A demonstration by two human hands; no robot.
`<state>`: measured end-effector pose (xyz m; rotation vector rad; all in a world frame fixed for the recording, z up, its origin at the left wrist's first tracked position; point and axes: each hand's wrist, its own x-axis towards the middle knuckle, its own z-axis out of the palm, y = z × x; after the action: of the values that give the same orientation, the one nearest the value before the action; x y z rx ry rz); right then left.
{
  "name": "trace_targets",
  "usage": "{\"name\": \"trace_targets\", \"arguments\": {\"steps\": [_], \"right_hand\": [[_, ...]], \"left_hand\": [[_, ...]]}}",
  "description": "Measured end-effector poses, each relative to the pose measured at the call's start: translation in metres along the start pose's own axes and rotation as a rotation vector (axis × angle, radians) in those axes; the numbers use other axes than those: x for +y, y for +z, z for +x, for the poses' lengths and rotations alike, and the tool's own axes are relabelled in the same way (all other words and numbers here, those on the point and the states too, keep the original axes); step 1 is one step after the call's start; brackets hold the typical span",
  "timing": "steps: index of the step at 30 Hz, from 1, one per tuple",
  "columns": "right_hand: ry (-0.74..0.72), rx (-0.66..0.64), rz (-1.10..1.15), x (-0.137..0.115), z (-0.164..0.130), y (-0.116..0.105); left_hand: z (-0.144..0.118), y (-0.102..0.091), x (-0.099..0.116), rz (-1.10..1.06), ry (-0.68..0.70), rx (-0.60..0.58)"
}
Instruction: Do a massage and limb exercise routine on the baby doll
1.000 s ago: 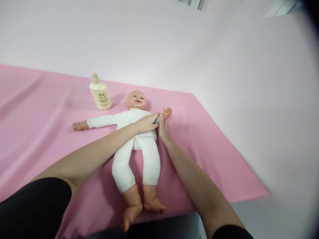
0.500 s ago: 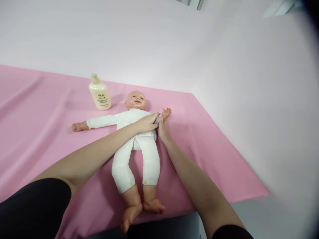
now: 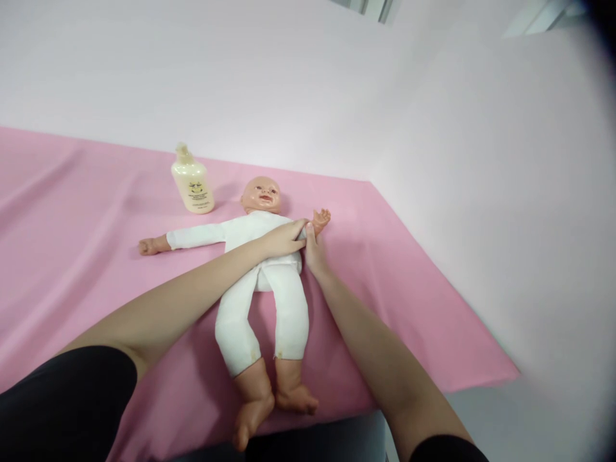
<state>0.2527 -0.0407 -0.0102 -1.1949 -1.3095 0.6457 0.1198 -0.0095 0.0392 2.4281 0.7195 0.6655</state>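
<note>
My left hand (image 3: pixel 283 239) lies across the doll (image 3: pixel 260 269) in the middle of the frame, fingers curled in a light grip over its white-sleeved arm on the right side. My right hand (image 3: pixel 312 251) comes up from the lower right and pinches the same sleeve, thumb touching my left fingertips. The doll lies face up on the pink sheet (image 3: pixel 72 244), head toward the top, its other arm stretched to the left, bare feet at the bottom edge. A cream bottle (image 3: pixel 192 179) stands upright just upper left of the doll's head
</note>
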Motion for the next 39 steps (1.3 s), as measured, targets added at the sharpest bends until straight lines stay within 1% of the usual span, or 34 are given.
{"name": "trace_targets", "arguments": {"steps": [15, 19, 29, 39], "right_hand": [[0.006, -0.004, -0.037, 0.0, 0.0003, -0.0004], [0.006, 0.006, -0.022, -0.0004, -0.0002, -0.0001], [0.016, -0.018, -0.022, 0.0027, 0.0014, -0.0011], [0.018, -0.014, -0.013, -0.0021, -0.0006, -0.0005]], "left_hand": [[-0.0007, -0.0014, 0.0032, -0.007, 0.004, 0.007], [-0.0004, -0.0007, 0.0021, -0.008, 0.006, 0.009], [0.0001, 0.0001, 0.0007, -0.014, 0.019, 0.025], [0.0001, 0.0009, -0.0015, 0.013, 0.011, 0.01]]}}
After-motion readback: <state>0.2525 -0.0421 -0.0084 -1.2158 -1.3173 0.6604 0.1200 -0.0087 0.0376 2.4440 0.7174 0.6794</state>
